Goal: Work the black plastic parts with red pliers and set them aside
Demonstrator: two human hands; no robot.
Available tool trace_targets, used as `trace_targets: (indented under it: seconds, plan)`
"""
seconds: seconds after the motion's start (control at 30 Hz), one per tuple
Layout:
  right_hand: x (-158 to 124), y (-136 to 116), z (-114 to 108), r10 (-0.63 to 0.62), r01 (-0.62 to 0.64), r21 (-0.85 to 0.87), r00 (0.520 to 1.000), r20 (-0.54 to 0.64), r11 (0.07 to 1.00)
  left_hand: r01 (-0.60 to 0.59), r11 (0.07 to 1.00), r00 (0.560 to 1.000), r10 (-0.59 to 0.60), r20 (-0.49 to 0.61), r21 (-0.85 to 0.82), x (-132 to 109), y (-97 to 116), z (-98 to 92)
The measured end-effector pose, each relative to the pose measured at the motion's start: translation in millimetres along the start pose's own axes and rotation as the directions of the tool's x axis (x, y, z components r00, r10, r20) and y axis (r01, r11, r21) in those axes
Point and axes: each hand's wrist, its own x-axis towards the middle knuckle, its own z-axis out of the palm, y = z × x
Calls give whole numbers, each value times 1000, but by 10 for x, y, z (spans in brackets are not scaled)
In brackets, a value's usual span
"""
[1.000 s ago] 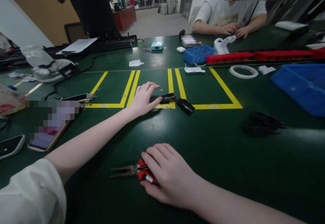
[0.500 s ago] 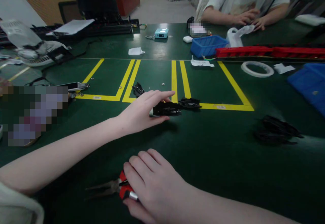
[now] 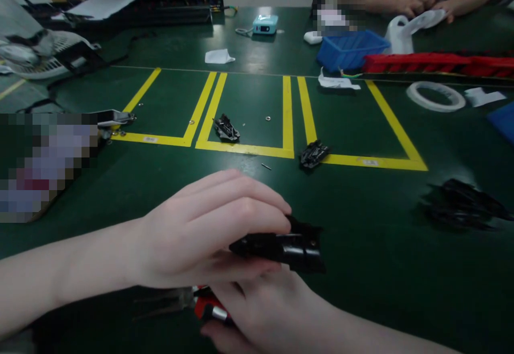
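Note:
My left hand (image 3: 209, 231) is closed around a black plastic part (image 3: 299, 247) with a curved, glossy end, held just above my other hand. Below it, my right hand (image 3: 269, 306) grips needle-nose pliers (image 3: 211, 309) by their red handles, the jaws pointing left and spread apart. The left hand hides part of the right hand's fingers. Two smaller black parts lie beyond the hands: one black part (image 3: 227, 128) inside the middle taped box, another black piece (image 3: 315, 153) at the corner of the right box. A thin metal pin (image 3: 266, 166) rests on the table near them.
Yellow tape (image 3: 249, 151) marks boxes on the green table. To the right lie more black parts (image 3: 461, 204) and a tape roll (image 3: 436, 97). Farther back are a blue bin (image 3: 351, 49), a long red strip (image 3: 437, 63) and a co-worker's hands (image 3: 421, 3). A blurred-out object (image 3: 48, 169) lies left.
My left hand has come back toward me and lifted the black part off the table, above the right hand. The pliers stay in the right hand. The view has tilted down.

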Motion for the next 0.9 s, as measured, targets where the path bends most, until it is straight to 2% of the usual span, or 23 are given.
trace_targets:
  seconds: [0.17,0.3,0.4,0.47,0.53,0.57,0.63,0.7,0.77,0.9]
  plan:
    - [30,25,-88,1,-3,72,999,32,997,62,995,998,-62,1,75,-104,-81,-75]
    - [74,-3,-139,61,-70,152,996,64,986,1,991,1000,-4,23,137,-96,-86,-135]
    - [108,22,-204,48,-45,182,999,-11,982,-67,974,998,68,4,216,-63,-166,-150]
    - [121,139,-295,44,-28,129,992,-118,991,-48,947,999,52,-2,318,-43,-299,-144]
    - [122,354,-424,113,-120,-11,958,-262,993,7,919,1000,-5,-6,394,-18,-474,-133]
    - [117,489,-495,193,-236,-84,917,-349,968,39,908,999,-38,-11,418,0,-564,-127]
    - [97,771,-626,319,-452,-161,799,-509,877,95,886,995,-95,-23,454,49,-722,-115]
    - [71,1010,-717,398,-576,-169,719,-570,799,115,867,993,-110,-40,486,113,-834,-97]
    - [46,1160,-754,446,-635,-189,694,-565,749,114,847,993,-110,-38,519,185,-904,-69]
    - [25,1222,-723,518,-648,-144,706,-484,748,77,819,995,-100,9,569,311,-1000,19]
